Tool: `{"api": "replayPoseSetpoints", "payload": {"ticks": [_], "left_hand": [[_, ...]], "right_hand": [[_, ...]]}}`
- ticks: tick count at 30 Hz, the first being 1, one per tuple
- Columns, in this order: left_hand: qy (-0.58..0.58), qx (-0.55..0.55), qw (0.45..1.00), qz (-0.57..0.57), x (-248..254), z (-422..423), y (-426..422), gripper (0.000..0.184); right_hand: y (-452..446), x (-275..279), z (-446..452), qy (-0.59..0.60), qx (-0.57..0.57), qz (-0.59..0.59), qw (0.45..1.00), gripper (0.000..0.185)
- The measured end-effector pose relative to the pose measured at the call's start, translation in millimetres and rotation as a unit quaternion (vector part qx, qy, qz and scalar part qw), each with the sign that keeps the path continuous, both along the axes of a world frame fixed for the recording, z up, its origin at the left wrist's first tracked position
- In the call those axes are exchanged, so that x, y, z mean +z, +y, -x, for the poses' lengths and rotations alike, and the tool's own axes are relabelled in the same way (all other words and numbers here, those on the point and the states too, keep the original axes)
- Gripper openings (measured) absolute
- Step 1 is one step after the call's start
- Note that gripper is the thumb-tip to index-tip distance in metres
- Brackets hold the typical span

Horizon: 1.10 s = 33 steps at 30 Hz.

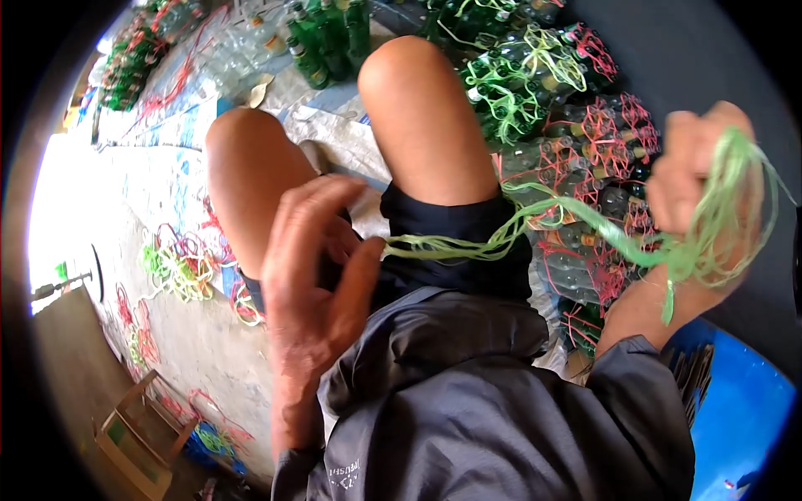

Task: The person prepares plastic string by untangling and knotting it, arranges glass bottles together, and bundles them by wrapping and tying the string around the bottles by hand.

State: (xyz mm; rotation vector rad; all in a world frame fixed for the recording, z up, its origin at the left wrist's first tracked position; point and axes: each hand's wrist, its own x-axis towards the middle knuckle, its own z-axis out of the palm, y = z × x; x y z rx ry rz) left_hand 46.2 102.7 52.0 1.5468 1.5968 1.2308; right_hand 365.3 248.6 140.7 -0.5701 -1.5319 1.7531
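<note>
A bundle of light green plastic strands (618, 232) stretches across my lap between both hands. My left hand (309, 259) is over my thighs, its fingers curled and one end of the strands at its thumb and palm. Raised at the right, my right hand (697, 171) is closed around the other end, with loose loops hanging over the wrist. The strands sag a little over the dark shorts. Both hands look slightly blurred, and my left fingertips are partly hidden.
Bottles tied with red and green strands (597, 159) lie at the right. Green bottles (330, 42) stand ahead, beyond my knees. Tangled strands (180, 263) lie on the floor at the left, near a wooden frame (138, 442). A blue container (752, 401) is at the lower right.
</note>
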Motion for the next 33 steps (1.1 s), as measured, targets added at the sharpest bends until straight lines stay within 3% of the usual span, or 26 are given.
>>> {"api": "replayPoseSetpoints", "payload": {"ticks": [2,4,5,7,12,14,16,19,22,25,26,29,33], "left_hand": [[-0.062,0.014,0.997,-0.051,8,-1,11,0.049],[-0.125,-0.017,0.985,-0.12,18,-6,32,0.072],[-0.157,-0.046,0.978,-0.127,21,-13,39,0.085],[-0.238,-0.102,0.96,-0.107,24,-32,54,0.094],[-0.34,-0.173,0.923,0.054,19,-55,65,0.06],[-0.397,-0.153,0.901,0.088,15,-60,66,0.041],[-0.37,-0.173,0.908,0.092,12,-58,67,0.039],[-0.497,-0.215,0.829,0.141,7,-52,68,0.043],[-0.522,-0.198,0.807,0.192,5,-51,73,0.048],[-0.431,-0.227,0.861,0.147,3,-56,73,0.05],[-0.406,-0.205,0.875,0.164,4,-61,72,0.041],[-0.419,-0.173,0.869,0.199,7,-60,66,0.026],[-0.496,-0.118,0.838,0.196,14,-41,62,0.026]], "right_hand": [[-23,-13,41,-0.031,-0.068,-0.075,0.994,0.028],[-28,-20,63,-0.047,-0.07,-0.103,0.991,0.027],[-30,-23,74,-0.055,-0.071,-0.117,0.989,0.026],[-29,-20,81,-0.139,-0.059,-0.156,0.976,0.02],[-8,-31,78,-0.24,-0.056,-0.295,0.923,0.013],[-9,-37,76,-0.219,-0.07,-0.269,0.935,0.012],[-7,-42,73,-0.202,-0.07,-0.245,0.945,0.012],[-5,-44,68,-0.201,-0.071,-0.232,0.949,0.01],[-3,-51,66,-0.207,-0.08,-0.231,0.947,0.008],[-1,-51,67,-0.219,-0.087,-0.247,0.94,0.008],[0,-51,66,-0.243,-0.084,-0.255,0.932,0.008],[3,-53,61,-0.283,-0.079,-0.255,0.921,0.01],[5,-60,55,-0.247,-0.048,-0.192,0.949,0.014]]}}
